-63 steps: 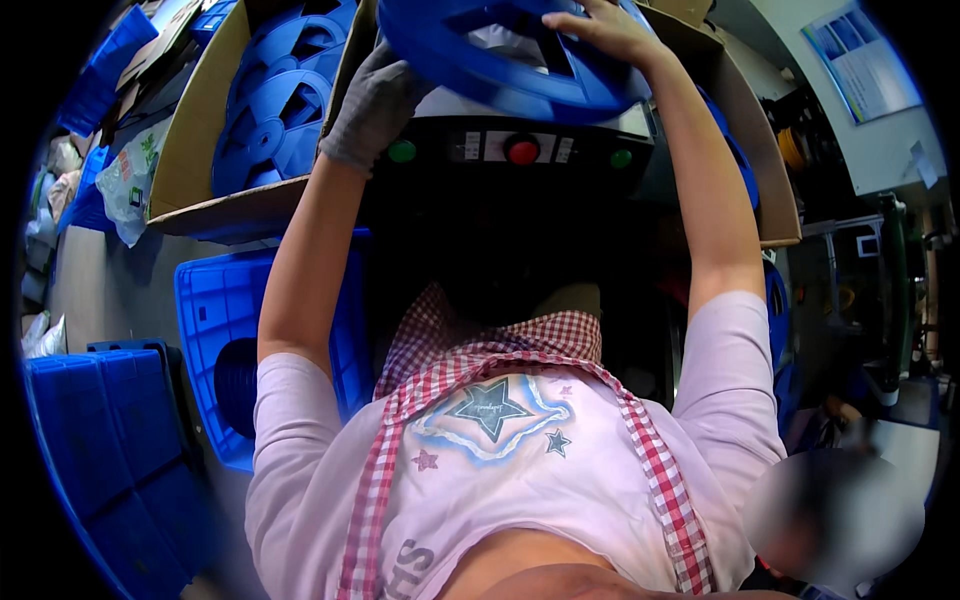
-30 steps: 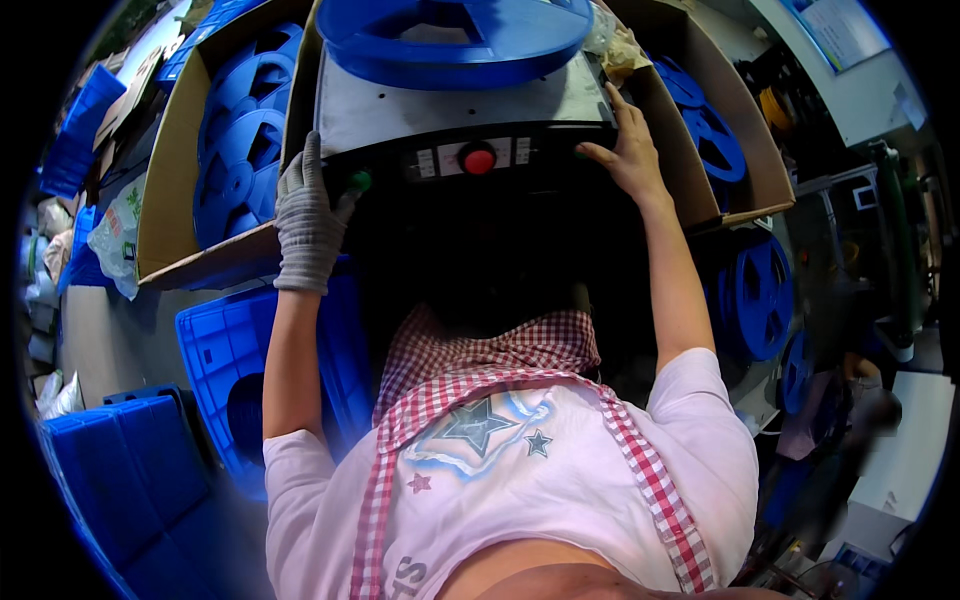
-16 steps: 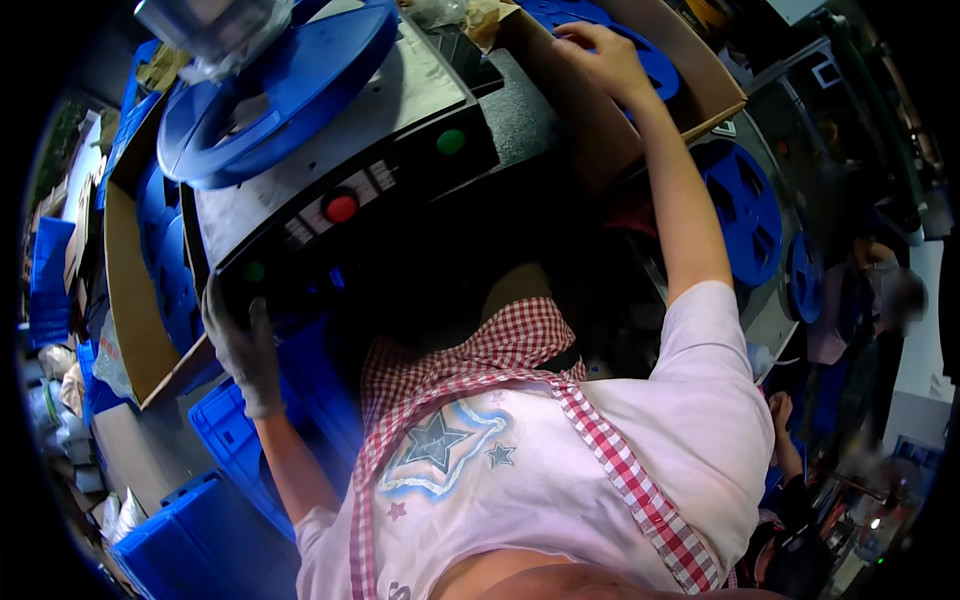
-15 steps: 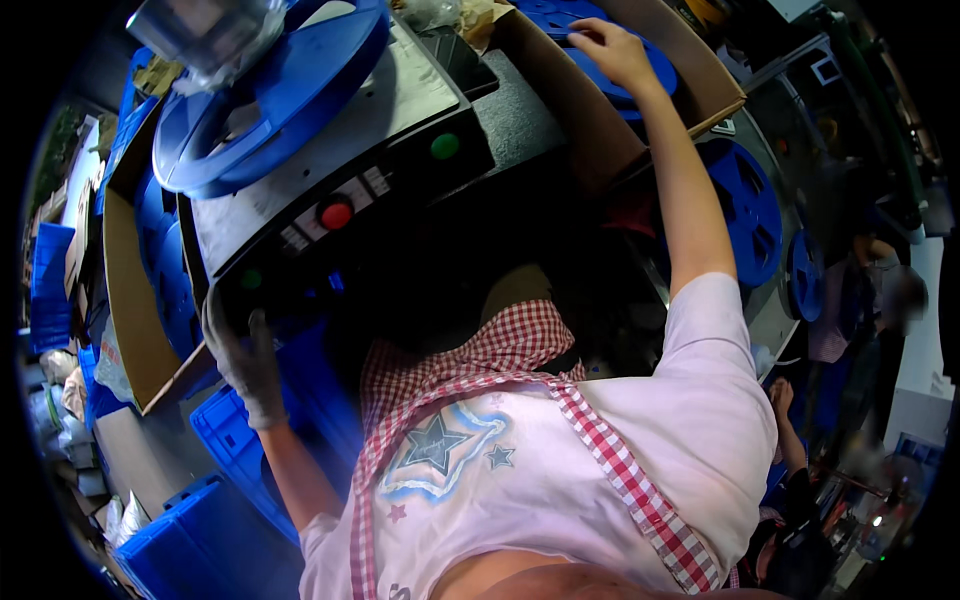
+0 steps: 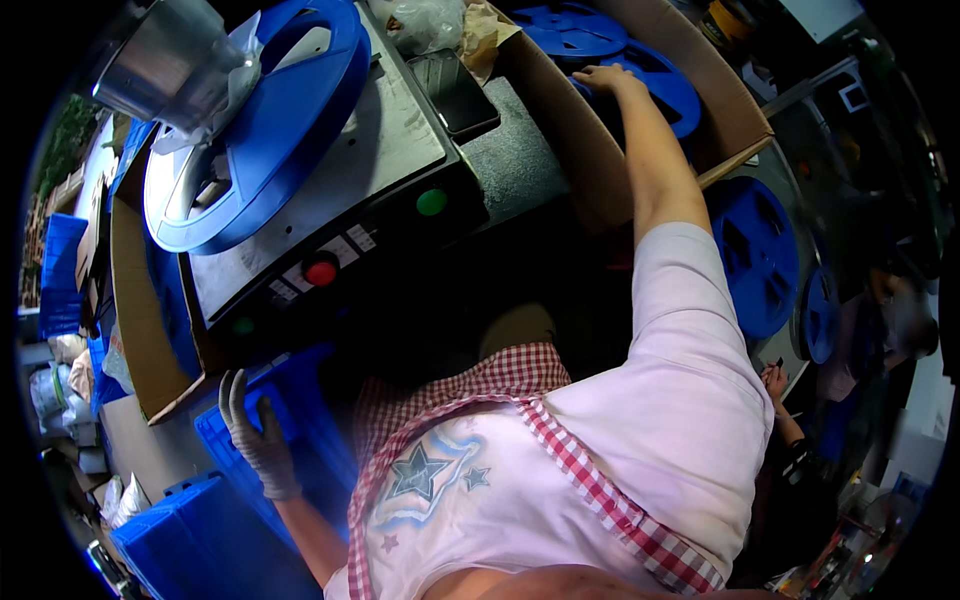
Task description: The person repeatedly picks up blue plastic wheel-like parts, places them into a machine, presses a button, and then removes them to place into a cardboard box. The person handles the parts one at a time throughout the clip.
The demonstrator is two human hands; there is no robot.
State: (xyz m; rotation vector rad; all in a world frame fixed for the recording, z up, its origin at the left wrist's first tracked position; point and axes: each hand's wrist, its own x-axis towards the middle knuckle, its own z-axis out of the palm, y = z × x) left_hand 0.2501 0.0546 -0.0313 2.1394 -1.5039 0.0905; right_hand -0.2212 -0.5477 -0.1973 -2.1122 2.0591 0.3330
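At a blue reel [image 5: 668, 98] in the far-right cardboard box [image 5: 738, 118]

Bent over the reel's left side with the bare right hand [image 5: 605, 80]; cannot tell if pinching or only touching. Round, without a long axis, lying mostly right of that hand. Well apart from the gloved left hand [image 5: 258, 440], spread, holding nothing, by the blue crate [image 5: 312, 395], near left.
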